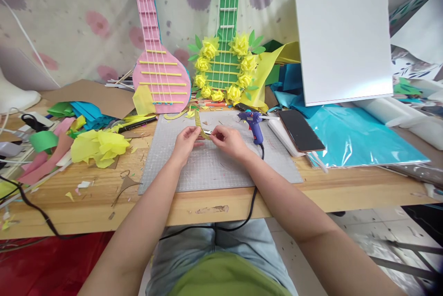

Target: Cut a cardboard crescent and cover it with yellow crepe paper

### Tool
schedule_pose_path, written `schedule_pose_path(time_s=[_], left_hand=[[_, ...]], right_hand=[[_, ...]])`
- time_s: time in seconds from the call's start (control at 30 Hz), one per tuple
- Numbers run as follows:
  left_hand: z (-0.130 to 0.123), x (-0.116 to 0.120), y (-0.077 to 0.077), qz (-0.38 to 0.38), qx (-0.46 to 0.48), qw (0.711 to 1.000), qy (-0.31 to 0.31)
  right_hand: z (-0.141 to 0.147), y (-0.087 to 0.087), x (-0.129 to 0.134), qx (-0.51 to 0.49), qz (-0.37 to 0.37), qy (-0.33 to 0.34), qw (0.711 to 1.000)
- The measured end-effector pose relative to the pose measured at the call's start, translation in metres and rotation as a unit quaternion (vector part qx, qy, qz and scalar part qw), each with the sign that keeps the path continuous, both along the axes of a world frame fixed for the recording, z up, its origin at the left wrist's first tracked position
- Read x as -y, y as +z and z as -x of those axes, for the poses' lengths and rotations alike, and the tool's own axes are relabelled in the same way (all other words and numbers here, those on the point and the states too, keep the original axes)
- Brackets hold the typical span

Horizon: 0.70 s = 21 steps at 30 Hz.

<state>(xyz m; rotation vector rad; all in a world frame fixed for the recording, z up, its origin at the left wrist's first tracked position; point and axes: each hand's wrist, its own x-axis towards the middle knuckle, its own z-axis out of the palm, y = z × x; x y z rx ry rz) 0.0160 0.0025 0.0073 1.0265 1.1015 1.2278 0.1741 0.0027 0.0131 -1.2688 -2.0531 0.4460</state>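
Note:
A narrow, curved yellow strip point(197, 119) is between my two hands, just above the grey cutting mat point(221, 171). My left hand point(187, 143) pinches it from the left side. On the other side, my right hand point(228, 141) has its fingers closed at the strip's lower end. A small whitish, shiny patch shows between the fingertips, too small to identify. Right of my right hand, a purple glue gun point(255, 126) rests on the mat with its black cord running down over the table edge.
Behind the mat stand a pink paper guitar point(161, 74) and a green guitar point(228, 14) with yellow paper flowers. Crumpled yellow paper point(100, 146) lies left. On the right are a phone point(300, 129), a blue plastic-wrapped pack point(360, 136) and an upright white board point(346, 42).

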Motion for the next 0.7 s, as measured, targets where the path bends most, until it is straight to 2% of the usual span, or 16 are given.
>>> schedule_pose_path(time_s=[0.17,0.23,0.3,0.43,0.57,0.7], left_hand=[[0.003,-0.002,-0.004,-0.006,-0.002,1.000,-0.017],[0.006,-0.004,-0.003,-0.003,0.005,1.000,-0.012],[0.009,-0.006,-0.002,0.007,0.022,1.000,-0.010],[0.013,-0.006,0.003,0.052,0.064,0.997,-0.010],[0.016,-0.005,0.011,0.098,0.148,0.983,-0.038],[0.022,-0.007,0.018,0.171,0.264,0.949,-0.029]], right_hand=[[-0.003,0.003,-0.003,-0.030,0.033,-0.019,0.999],[-0.009,0.003,-0.006,-0.009,0.046,-0.051,0.998],[-0.015,0.002,-0.009,0.065,0.043,-0.086,0.993],[-0.021,-0.003,-0.010,0.224,0.027,-0.088,0.970],[-0.021,-0.006,-0.010,0.254,0.036,-0.128,0.958],[-0.026,-0.002,-0.013,0.231,0.048,-0.097,0.967]])
